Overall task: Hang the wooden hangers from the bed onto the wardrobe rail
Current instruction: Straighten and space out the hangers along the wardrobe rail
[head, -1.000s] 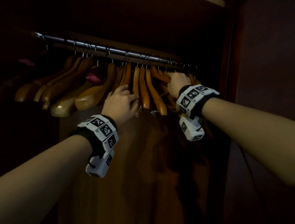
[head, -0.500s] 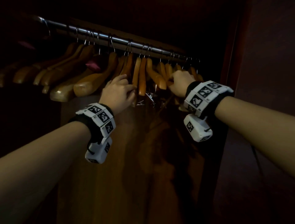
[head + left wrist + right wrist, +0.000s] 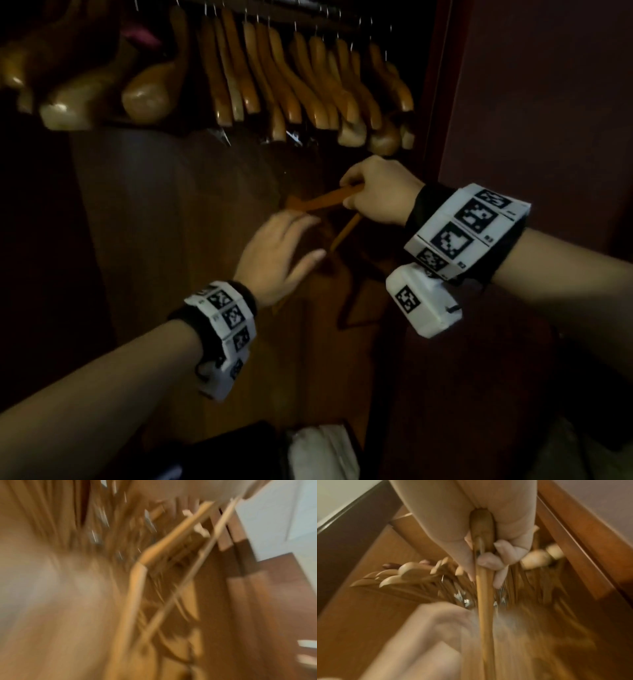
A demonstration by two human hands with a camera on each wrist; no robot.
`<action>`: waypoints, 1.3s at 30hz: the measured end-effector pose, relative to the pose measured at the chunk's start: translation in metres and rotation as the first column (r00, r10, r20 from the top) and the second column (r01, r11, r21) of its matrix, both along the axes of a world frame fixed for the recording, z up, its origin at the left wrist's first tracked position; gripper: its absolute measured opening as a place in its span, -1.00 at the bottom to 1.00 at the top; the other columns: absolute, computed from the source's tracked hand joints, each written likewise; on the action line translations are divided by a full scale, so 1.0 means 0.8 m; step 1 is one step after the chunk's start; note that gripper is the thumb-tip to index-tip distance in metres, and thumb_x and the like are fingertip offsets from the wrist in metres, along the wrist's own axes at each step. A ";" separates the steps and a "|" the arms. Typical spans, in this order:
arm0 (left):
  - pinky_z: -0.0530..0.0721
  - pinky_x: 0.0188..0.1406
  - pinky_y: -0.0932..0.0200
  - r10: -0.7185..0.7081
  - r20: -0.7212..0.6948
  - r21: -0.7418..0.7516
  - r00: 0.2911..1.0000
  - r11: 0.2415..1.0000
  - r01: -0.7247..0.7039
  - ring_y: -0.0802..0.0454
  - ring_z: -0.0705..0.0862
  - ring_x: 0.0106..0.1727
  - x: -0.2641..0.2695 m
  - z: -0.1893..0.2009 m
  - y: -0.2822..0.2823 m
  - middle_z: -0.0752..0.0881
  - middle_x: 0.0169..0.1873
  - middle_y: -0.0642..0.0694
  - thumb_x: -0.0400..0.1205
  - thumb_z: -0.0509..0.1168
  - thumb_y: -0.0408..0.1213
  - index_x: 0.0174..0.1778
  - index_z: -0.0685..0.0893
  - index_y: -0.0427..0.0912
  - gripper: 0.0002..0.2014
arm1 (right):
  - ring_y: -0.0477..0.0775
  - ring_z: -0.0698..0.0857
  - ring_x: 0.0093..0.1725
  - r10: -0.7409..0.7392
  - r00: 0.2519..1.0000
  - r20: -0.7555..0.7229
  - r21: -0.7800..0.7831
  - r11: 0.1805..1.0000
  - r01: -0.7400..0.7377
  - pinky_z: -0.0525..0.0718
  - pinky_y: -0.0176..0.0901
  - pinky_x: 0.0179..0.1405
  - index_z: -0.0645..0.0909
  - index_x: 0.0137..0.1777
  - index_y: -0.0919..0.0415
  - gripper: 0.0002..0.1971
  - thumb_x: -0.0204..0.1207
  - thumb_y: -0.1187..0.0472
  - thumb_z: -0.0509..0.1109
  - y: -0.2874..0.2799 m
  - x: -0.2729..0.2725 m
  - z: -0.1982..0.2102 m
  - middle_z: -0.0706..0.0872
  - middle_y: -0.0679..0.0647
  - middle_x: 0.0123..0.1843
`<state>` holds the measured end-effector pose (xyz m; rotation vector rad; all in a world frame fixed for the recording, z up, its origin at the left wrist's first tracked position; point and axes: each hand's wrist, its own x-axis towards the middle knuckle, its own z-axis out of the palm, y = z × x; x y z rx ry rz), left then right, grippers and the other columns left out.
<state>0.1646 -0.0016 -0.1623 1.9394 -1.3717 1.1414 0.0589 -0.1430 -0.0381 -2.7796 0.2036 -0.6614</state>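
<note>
We stand at a dark wooden wardrobe (image 3: pixel 191 240). Many hangers (image 3: pixel 294 82) hang up top; the rail is cut off. Our right hand (image 3: pixel 380 192) grips one hanger (image 3: pixel 322 202) below them. Our left hand (image 3: pixel 277 253), fingers spread, reaches near it. Wrist views are blurry.

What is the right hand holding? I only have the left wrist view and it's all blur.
Observer: A wooden hanger. The right hand grips one end of it, below the row of hung hangers.
Operator: Left hand on it too?
Observer: In the head view the left hand is open with its fingers spread, just beside the hanger. I cannot tell if it touches.
Operator: Anything under the hands?
Observer: Something white lies at the bottom edge of the head view, too dark to identify.
</note>
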 end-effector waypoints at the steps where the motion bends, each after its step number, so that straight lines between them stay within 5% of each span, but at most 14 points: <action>1: 0.45 0.29 0.09 -0.016 -0.172 0.084 0.985 0.996 0.031 0.07 0.43 0.31 -0.007 -0.018 -0.011 0.54 0.30 -0.15 0.67 0.03 0.15 0.42 0.43 -0.18 -0.45 | 0.10 0.67 0.07 -0.001 1.000 -0.017 0.032 0.999 0.001 0.61 -0.20 -0.05 0.57 0.30 0.10 -0.67 0.54 0.25 0.33 -0.003 -0.001 -0.013 0.65 0.13 0.17; 4: 0.64 0.07 0.06 -0.082 -0.604 0.190 0.792 0.951 0.243 0.10 0.63 0.08 -0.019 -0.059 -0.041 0.63 0.11 -0.04 0.65 0.08 0.13 0.27 0.45 0.05 -0.65 | -0.03 0.60 -0.36 0.023 0.999 -0.047 0.197 0.980 -0.013 0.57 -0.27 -0.39 0.60 0.18 0.14 -0.76 0.52 0.25 0.37 -0.012 -0.002 -0.048 0.64 0.08 -0.08; 7: 0.56 -0.30 0.05 -0.134 -0.689 0.116 0.712 0.950 0.290 -0.10 0.60 -0.36 -0.028 -0.084 -0.049 0.59 -0.36 -0.16 0.73 0.04 -0.06 -0.16 0.45 -0.03 -0.78 | -0.01 0.54 -0.48 0.044 0.997 -0.057 0.378 0.926 -0.019 0.50 -0.27 -0.48 0.64 0.07 0.20 -0.86 0.54 0.24 0.36 -0.022 -0.002 -0.079 0.67 0.13 -0.21; 9: 0.42 -0.39 0.25 -0.122 -0.715 0.076 0.689 0.965 0.251 0.09 0.49 -0.47 -0.034 -0.095 -0.045 0.46 -0.44 -0.03 0.75 0.02 -0.12 -0.24 0.39 0.03 -0.77 | -0.02 0.56 -0.46 0.053 0.998 -0.023 0.508 0.861 -0.034 0.49 -0.27 -0.48 0.61 -0.03 0.17 -0.89 0.61 0.16 0.29 -0.026 -0.001 -0.097 0.68 0.17 -0.22; 13: 0.41 -0.24 0.22 -0.047 -0.800 -0.045 0.598 0.999 0.019 0.18 0.54 -0.32 -0.019 -0.111 -0.025 0.54 -0.34 0.04 0.76 0.01 -0.09 -0.06 0.53 -0.14 -0.73 | -0.08 0.63 -0.42 0.062 0.995 0.078 0.707 0.700 -0.099 0.58 -0.31 -0.45 0.46 0.31 0.19 -0.66 0.65 0.01 0.21 -0.024 0.005 -0.145 0.62 0.03 -0.20; 15: 0.51 -0.05 0.13 -0.099 -0.883 -0.178 0.459 0.975 -0.134 0.04 0.63 -0.17 -0.006 -0.116 -0.006 0.65 -0.23 -0.02 0.74 0.02 0.00 0.10 0.59 -0.23 -0.61 | -0.09 0.62 -0.45 0.074 0.997 0.039 0.741 0.667 -0.078 0.57 -0.29 -0.47 0.41 0.34 0.17 -0.64 0.64 0.00 0.22 -0.023 0.009 -0.186 0.60 0.01 -0.22; 20: 0.30 -0.56 0.25 -0.466 -0.867 -0.492 0.177 0.746 -0.449 0.15 0.31 -0.59 -0.004 -0.124 0.025 0.34 -0.56 0.07 0.62 0.08 0.26 -0.46 0.37 -0.01 -0.53 | -0.05 0.59 -0.35 0.183 0.941 -0.284 0.757 0.645 0.103 0.52 -0.30 -0.40 0.42 0.35 0.27 -0.57 0.66 -0.04 0.15 -0.015 0.016 -0.290 0.61 0.05 -0.19; 24: 0.23 -0.61 0.28 -0.603 -0.769 -0.618 0.212 0.618 -0.486 0.13 0.24 -0.63 -0.005 -0.119 0.038 0.28 -0.60 0.07 0.60 0.05 0.32 -0.49 0.30 0.00 -0.49 | 0.13 0.56 0.30 0.243 0.867 -0.435 0.777 0.588 0.224 0.60 -0.07 0.14 0.11 0.62 0.26 -0.28 0.61 -0.17 0.16 0.001 0.030 -0.342 0.46 0.21 0.46; 27: 0.26 -0.62 0.32 -0.661 -0.709 -0.670 0.244 0.524 -0.526 0.11 0.25 -0.63 0.005 -0.105 0.056 0.28 -0.60 0.05 0.62 0.00 0.31 -0.51 0.30 -0.03 -0.46 | 0.21 0.39 0.50 0.314 0.833 -0.456 0.798 0.558 0.226 0.40 -0.05 0.40 0.15 0.61 0.26 -0.30 0.62 -0.16 0.17 0.023 0.037 -0.362 0.34 0.19 0.56; 30: 0.26 -0.67 0.34 -0.710 -0.657 -0.696 0.253 0.442 -0.565 0.12 0.26 -0.65 0.020 -0.098 0.076 0.31 -0.65 0.08 0.60 -0.01 0.34 -0.56 0.31 -0.02 -0.42 | 0.19 0.57 0.32 0.351 0.882 -0.316 0.900 0.404 0.162 0.49 -0.10 0.24 0.42 0.44 0.23 -0.56 0.67 0.00 0.17 0.044 0.053 -0.375 0.57 0.25 0.39; 33: 0.38 -0.61 0.29 -0.649 -0.701 -0.637 0.295 0.386 -0.667 0.15 0.41 -0.63 0.032 -0.102 0.092 0.45 -0.56 0.06 0.64 0.07 0.25 -0.43 0.47 -0.05 -0.51 | 0.10 0.59 0.23 0.337 0.910 -0.241 0.916 0.389 0.098 0.50 -0.08 0.27 0.49 0.30 0.09 -0.70 0.66 -0.01 0.18 0.055 0.067 -0.380 0.63 0.08 0.19; 35: 0.58 -0.24 0.14 -0.434 -0.852 -0.475 0.292 0.409 -0.779 0.13 0.71 -0.29 0.042 -0.110 0.097 0.65 -0.20 -0.10 0.69 0.12 0.08 -0.03 0.59 -0.16 -0.64 | 0.08 0.60 0.03 0.306 0.933 -0.188 0.904 0.424 0.043 0.53 -0.13 0.05 0.50 -0.01 0.10 -0.84 0.66 0.03 0.21 0.059 0.073 -0.378 0.61 0.06 -0.05; 37: 0.46 0.24 0.03 -0.132 -0.970 -0.237 0.203 0.359 -0.903 -0.12 0.57 0.33 0.045 -0.119 0.103 0.51 0.33 -0.25 0.68 0.20 -0.05 0.40 0.42 -0.25 -0.55 | 0.07 0.57 -0.15 0.284 0.944 -0.169 0.877 0.479 0.013 0.53 -0.10 -0.10 0.45 -0.19 0.12 -0.79 0.64 0.06 0.24 0.060 0.079 -0.374 0.54 0.03 -0.23; 39: 0.42 0.30 0.03 -0.001 -0.976 -0.204 0.218 0.362 -0.909 -0.22 0.48 0.40 0.036 -0.128 0.099 0.45 0.41 -0.26 0.66 0.24 -0.14 0.44 0.38 -0.25 -0.54 | 0.04 0.52 -0.25 0.269 0.950 -0.158 0.853 0.522 -0.006 0.53 -0.08 -0.15 0.40 -0.25 0.08 -0.77 0.63 0.07 0.25 0.060 0.087 -0.371 0.48 0.01 -0.29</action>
